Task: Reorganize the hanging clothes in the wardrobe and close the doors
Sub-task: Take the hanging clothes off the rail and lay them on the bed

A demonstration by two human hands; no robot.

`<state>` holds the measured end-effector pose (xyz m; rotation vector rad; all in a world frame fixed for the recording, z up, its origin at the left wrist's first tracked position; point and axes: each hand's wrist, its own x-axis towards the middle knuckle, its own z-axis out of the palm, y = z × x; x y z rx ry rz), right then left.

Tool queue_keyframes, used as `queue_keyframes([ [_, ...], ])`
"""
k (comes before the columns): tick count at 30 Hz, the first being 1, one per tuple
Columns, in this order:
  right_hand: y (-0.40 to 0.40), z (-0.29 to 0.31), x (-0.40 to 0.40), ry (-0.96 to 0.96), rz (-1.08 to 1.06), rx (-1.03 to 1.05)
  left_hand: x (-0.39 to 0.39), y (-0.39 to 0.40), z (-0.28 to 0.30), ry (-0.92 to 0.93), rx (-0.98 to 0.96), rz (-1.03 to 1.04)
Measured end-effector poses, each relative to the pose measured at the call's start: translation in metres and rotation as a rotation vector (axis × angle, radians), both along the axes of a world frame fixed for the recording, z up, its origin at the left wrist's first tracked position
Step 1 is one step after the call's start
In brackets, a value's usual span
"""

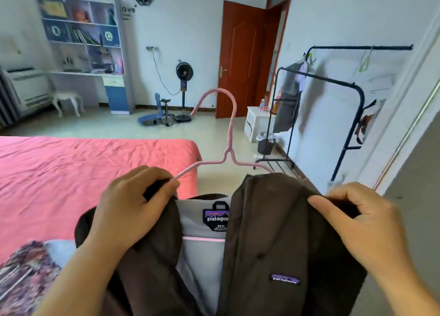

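Observation:
A dark brown jacket (266,239) with a grey lining and a purple chest label hangs on a pink hanger (228,135), held up in front of me. My left hand (128,206) grips the jacket's left shoulder together with the hanger's arm. My right hand (362,218) grips the jacket's right shoulder. The hanger's hook points up and left, free of any rail. A wardrobe's edge (409,135) shows at the far right; its inside is out of view.
A bed with a pink sheet (71,177) lies to my left, a patterned garment (26,275) on its near corner. A black clothes rack (333,106) with grey clothes stands ahead right, beside a white stool and a bin. Beyond are a fan and a brown door.

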<state>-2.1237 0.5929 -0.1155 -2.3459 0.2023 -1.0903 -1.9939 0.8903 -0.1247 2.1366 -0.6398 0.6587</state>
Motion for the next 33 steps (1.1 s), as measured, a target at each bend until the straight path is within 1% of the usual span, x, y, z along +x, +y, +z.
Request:
queue_keyframes([
  [3,0.023,-0.003,0.036,-0.007,0.035,0.007,0.011,0.027,-0.006,0.023,-0.014,0.073],
  [9,0.046,-0.003,0.103,0.062,0.159,0.032,0.015,0.062,-0.014,0.061,-0.063,0.245],
  [14,0.081,-0.006,0.171,0.136,0.353,0.022,0.022,0.096,-0.029,0.098,-0.073,0.424],
  [17,0.113,-0.016,0.22,0.184,0.523,0.035,0.026,0.121,-0.042,0.124,-0.077,0.579],
  [20,0.15,-0.034,0.275,0.229,0.682,0.075,0.03,0.143,-0.059,0.16,-0.065,0.731],
  [25,0.225,-0.077,0.356,0.367,0.953,0.104,0.037,0.182,-0.093,0.245,-0.059,0.996],
  [27,0.257,-0.096,0.383,0.408,1.056,0.099,0.043,0.198,-0.107,0.294,-0.052,1.069],
  [33,0.355,-0.154,0.447,0.513,1.273,0.059,0.058,0.247,-0.144,0.411,-0.091,1.262],
])
